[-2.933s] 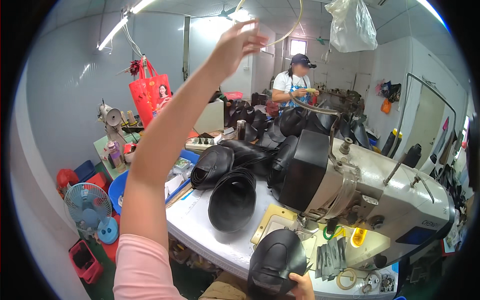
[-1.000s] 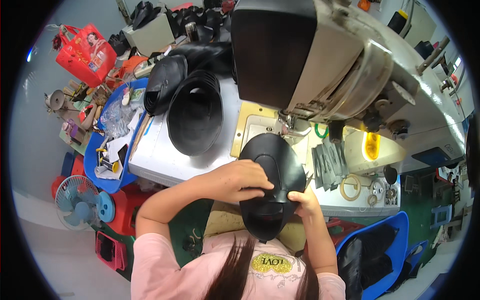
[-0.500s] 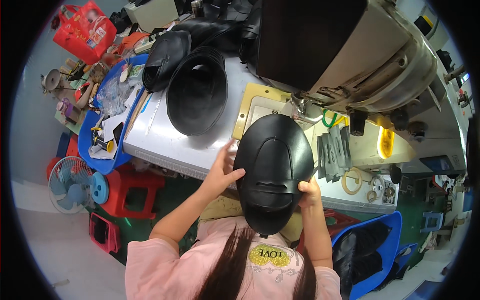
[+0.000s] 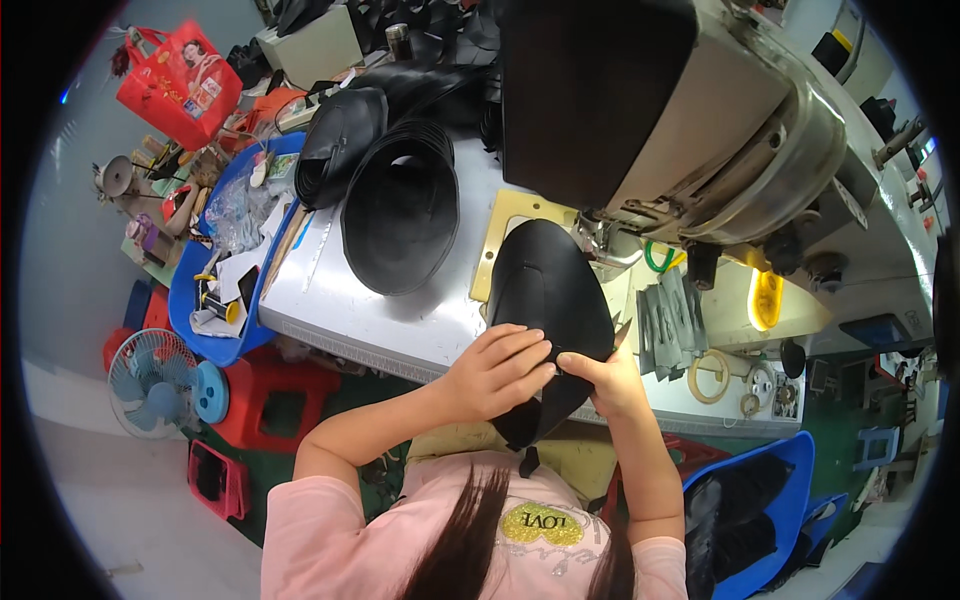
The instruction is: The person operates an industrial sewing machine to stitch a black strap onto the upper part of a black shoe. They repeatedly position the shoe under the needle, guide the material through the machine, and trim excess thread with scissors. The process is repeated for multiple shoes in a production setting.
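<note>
A black leather shoe upper, oval with a band across it, is held in front of the sewing machine. My left hand lies over its near left part, fingers bent together at the band. On the right edge, my right hand grips it with the thumb on top and the other fingers hidden beneath. A pointed metal blade sticks out beside the right hand; the rest of that tool is hidden.
A stack of black leather pieces stands on the metal table at left. Blue bins flank the table, the right one holding black pieces. Grey strips lie right of the machine. A fan stands at left.
My left hand has moved from the upper's left edge onto its top, near the band. The upper has tilted and its near end looks folded. My right hand keeps hold of the right edge.
</note>
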Demonstrator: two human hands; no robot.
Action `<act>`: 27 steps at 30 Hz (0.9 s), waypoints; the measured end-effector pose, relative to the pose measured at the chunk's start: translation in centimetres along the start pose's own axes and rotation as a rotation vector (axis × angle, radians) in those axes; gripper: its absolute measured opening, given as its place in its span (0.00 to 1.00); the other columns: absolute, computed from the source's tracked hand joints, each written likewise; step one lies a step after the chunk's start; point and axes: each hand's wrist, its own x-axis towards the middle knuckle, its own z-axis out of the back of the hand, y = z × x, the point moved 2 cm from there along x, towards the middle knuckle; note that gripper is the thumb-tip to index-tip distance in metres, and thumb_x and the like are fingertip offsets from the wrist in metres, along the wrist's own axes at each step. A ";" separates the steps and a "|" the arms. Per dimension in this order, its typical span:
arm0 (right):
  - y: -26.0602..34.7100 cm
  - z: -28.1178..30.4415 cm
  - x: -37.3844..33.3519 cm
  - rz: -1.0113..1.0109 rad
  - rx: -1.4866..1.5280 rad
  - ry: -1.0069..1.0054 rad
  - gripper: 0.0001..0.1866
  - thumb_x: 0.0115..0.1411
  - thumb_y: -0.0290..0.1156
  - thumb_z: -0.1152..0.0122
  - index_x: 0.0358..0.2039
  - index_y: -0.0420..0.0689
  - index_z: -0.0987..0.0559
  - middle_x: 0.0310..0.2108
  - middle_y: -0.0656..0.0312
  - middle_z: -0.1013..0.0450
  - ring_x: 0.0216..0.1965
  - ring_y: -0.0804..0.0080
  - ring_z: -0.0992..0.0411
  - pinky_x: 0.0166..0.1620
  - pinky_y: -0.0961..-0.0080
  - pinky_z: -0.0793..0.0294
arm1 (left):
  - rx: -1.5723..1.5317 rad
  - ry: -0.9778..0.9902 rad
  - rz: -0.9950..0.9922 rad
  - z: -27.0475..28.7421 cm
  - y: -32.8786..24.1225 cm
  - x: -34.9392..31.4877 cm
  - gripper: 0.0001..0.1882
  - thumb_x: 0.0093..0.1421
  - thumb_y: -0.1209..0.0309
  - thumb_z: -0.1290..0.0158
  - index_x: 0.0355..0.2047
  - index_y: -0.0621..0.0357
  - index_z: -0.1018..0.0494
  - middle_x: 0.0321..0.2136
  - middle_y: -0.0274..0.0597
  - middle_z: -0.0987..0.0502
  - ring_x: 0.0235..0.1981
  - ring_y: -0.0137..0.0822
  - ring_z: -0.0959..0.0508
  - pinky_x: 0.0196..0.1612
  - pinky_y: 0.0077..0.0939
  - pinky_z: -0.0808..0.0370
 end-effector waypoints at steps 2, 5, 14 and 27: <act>0.5 -0.2 0.7 0.006 0.009 -0.013 0.24 0.39 0.17 0.39 0.40 0.37 0.33 0.33 0.60 0.31 0.33 0.75 0.31 0.38 0.78 0.30 | -0.020 -0.055 0.008 0.1 0.9 0.9 0.12 0.40 0.78 0.49 0.30 0.63 0.31 0.34 0.49 0.29 0.36 0.45 0.28 0.35 0.36 0.28; 1.3 0.1 2.2 0.010 0.079 -0.034 0.24 0.39 0.17 0.39 0.40 0.37 0.33 0.34 0.59 0.30 0.33 0.74 0.31 0.38 0.77 0.29 | -0.036 -0.070 -0.019 0.0 2.6 2.4 0.09 0.40 0.79 0.49 0.26 0.65 0.30 0.32 0.49 0.28 0.34 0.46 0.27 0.32 0.35 0.27; 0.6 5.4 3.5 0.180 0.053 -0.176 0.18 0.44 0.27 0.38 0.37 0.41 0.32 0.27 0.67 0.33 0.23 0.82 0.36 0.23 0.87 0.37 | -0.107 -0.152 -0.020 -2.4 6.9 5.8 0.10 0.38 0.82 0.46 0.25 0.64 0.29 0.30 0.47 0.28 0.33 0.44 0.27 0.32 0.32 0.28; 1.7 5.7 4.0 0.164 0.062 -0.263 0.10 0.42 0.22 0.39 0.25 0.44 0.31 0.18 0.69 0.36 0.14 0.86 0.43 0.16 0.90 0.47 | -0.087 -0.123 0.011 -3.5 8.6 7.0 0.10 0.40 0.80 0.46 0.26 0.61 0.28 0.29 0.42 0.28 0.31 0.40 0.28 0.32 0.27 0.30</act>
